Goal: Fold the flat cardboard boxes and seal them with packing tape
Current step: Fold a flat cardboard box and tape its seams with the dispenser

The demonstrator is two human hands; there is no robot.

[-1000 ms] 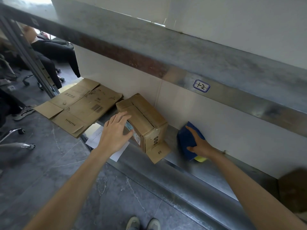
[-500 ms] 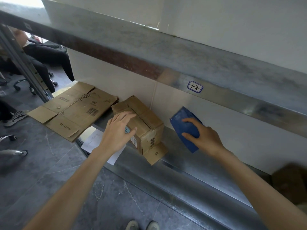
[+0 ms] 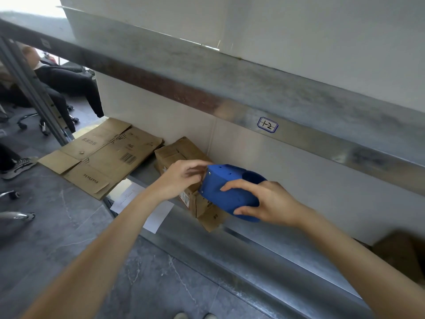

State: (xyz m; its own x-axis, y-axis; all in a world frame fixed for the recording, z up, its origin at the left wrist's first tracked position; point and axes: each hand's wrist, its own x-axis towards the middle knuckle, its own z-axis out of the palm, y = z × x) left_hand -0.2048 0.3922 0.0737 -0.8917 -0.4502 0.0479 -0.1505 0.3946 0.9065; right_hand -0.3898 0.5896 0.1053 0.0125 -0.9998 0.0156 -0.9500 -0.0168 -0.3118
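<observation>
On the shelf [image 3: 264, 240] a flat box [image 3: 103, 162] lies unfolded at the left, so that one at least is left to fold. Beside it a folded box [image 3: 177, 154] stands tilted by the wall, top flaps closed and one lower flap sticking out. No tape shows on it, so sealing looks not yet begun. The dispenser [image 3: 220, 192] hangs just in front of this box. The right hand [image 3: 271, 206] grips its body, fingers over, thumb under. The left hand [image 3: 181, 178] curls its fingers at the dispenser's front edge; whether they pinch tape I cannot tell.
</observation>
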